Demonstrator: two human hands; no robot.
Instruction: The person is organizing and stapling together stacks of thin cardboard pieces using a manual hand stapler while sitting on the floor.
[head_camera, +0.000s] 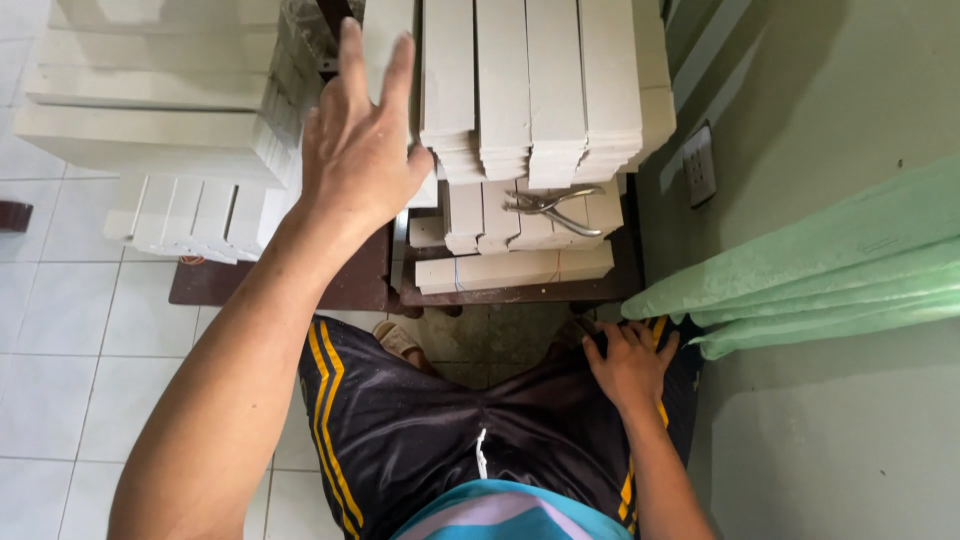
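**White flat blocks stacked on a dark low table, left hand reaching in**

The white blocks (530, 90) are long, narrow, flat pieces, off-white and matte, with square-cut ends. They stand in tight rows on a dark brown low table (350, 285) straight ahead of the seated person. The nearest stack shows four or five columns side by side, their ends stepped like a stair. Below them lie shorter pieces and one long block (515, 268) set crosswise along the table's front edge, with a faint blue line and a faint red line across its face. A second heap (150, 110) of the same white pieces fills the upper left, laid flat in broad layers, with a row of upright ends beneath.

The left hand (355, 140) is raised over the gap between the two heaps, fingers spread and straight, the fingertips against the edge of the near stack; it pinches nothing. The right hand (628, 362) rests palm down on the right knee, on black shorts (420, 430) with yellow stripes, fingers loosely splayed and holding nothing.

Metal pliers (550, 208) lie on the lower blocks, handles parted. On the pale green wall at right sits a white wall socket (698, 165), rectangular. Pale green rolled sheets (830, 270) lean in from the right, just beside the right hand.
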